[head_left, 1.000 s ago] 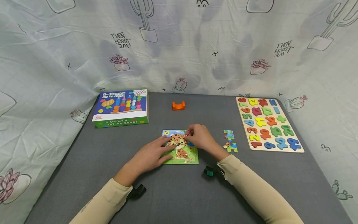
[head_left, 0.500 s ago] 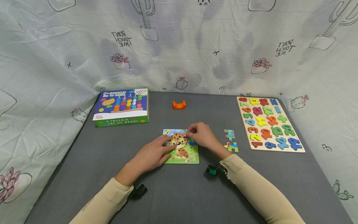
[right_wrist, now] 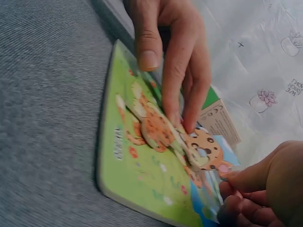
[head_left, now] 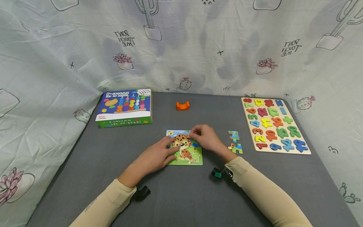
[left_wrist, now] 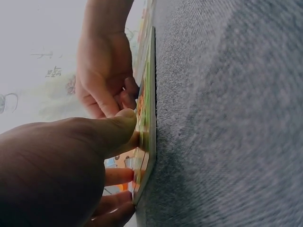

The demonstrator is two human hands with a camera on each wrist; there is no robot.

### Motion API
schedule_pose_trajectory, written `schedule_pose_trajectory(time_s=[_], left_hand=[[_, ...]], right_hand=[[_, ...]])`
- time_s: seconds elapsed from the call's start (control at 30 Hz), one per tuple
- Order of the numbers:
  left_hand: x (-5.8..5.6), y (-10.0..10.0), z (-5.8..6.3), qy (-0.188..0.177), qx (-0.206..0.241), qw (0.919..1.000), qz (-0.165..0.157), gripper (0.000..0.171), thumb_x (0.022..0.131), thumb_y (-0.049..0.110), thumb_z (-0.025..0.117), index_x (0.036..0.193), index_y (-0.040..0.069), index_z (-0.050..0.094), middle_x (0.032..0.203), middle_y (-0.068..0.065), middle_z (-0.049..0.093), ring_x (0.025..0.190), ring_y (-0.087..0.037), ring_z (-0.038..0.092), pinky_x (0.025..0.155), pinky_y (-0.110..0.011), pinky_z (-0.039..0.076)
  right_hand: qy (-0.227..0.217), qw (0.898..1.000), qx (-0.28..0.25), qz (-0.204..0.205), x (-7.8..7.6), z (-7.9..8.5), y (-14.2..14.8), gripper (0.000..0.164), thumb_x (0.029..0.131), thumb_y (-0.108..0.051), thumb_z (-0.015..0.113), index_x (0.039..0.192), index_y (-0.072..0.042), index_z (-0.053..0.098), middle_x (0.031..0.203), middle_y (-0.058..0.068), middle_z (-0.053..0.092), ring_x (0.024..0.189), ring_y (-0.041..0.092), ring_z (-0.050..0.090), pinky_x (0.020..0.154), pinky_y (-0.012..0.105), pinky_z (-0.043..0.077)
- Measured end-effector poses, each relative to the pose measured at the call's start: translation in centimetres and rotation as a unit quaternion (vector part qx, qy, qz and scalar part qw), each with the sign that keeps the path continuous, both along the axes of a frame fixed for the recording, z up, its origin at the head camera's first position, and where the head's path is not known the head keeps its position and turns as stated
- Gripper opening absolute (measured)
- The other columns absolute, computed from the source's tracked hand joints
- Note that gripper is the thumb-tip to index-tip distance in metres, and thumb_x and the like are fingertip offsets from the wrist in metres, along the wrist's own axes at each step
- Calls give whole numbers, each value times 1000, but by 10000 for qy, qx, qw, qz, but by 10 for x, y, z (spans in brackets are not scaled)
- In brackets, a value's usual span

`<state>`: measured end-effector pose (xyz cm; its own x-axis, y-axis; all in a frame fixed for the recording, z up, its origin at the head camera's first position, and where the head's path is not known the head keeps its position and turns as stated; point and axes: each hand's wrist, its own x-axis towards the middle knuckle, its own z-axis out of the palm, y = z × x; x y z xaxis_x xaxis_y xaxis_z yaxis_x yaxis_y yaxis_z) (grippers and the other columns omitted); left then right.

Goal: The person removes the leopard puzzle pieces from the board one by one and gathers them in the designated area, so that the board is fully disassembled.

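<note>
A leopard puzzle on a green board lies on the table between both hands. My left hand rests on its left side with fingers spread and straight; in the left wrist view the thumb lies at the board's near edge. At the upper right of the board, my right hand pinches the edge of the puzzle piece with the leopard's head, by its pink ear. That piece sits tilted above the board in the right wrist view, with fingertips of the left hand on its other side.
Two loose puzzle pieces, an upper one and a lower one, lie right of the right hand. Farther right is a letter-and-number board. A bead-set box stands back left, and an orange curved block at the back.
The view has shifted slightly, so everything appears a little right and higher. Both hands stay at the puzzle, the right one still at its upper right corner.
</note>
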<state>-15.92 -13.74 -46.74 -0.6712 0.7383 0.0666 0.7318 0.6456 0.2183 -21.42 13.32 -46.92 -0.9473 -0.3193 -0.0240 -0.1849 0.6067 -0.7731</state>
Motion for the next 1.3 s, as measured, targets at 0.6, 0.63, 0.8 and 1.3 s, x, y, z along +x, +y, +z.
schedule_pose_trajectory(time_s=[0.6, 0.63, 0.8, 1.3], left_hand=[[2, -1, 0, 42, 12, 10000, -7, 47, 110, 35, 68, 153, 14, 66, 157, -20, 52, 148, -38, 47, 109, -54, 52], [2, -1, 0, 56, 20, 10000, -8, 47, 110, 34, 68, 152, 14, 66, 157, -20, 52, 148, -37, 47, 108, -53, 53], [1, -2, -2, 143, 45, 9999, -22, 46, 109, 33, 69, 151, 15, 67, 155, -20, 53, 144, -35, 50, 106, -52, 55], [-1, 2, 1, -28, 32, 10000, 71, 45, 110, 35, 68, 151, 17, 67, 156, -21, 51, 140, -34, 54, 103, -51, 56]], right_hand=[[339, 9969, -318, 637, 2, -3, 9, 8, 104, -11, 73, 108, -11, 80, 93, -4, 74, 82, 13, 68, 76, 37, 57], [383, 9962, -285, 730, 2, -2, 10, 8, 104, -12, 74, 109, -12, 80, 94, -5, 75, 82, 12, 69, 76, 37, 58], [758, 9914, 46, 1066, 2, -2, 9, 7, 104, -17, 77, 105, -16, 83, 95, -10, 75, 83, 7, 68, 78, 35, 59], [352, 9987, 355, 66, 0, 1, -6, 13, 106, -17, 73, 97, -14, 82, 89, -6, 77, 73, 13, 64, 66, 36, 51]])
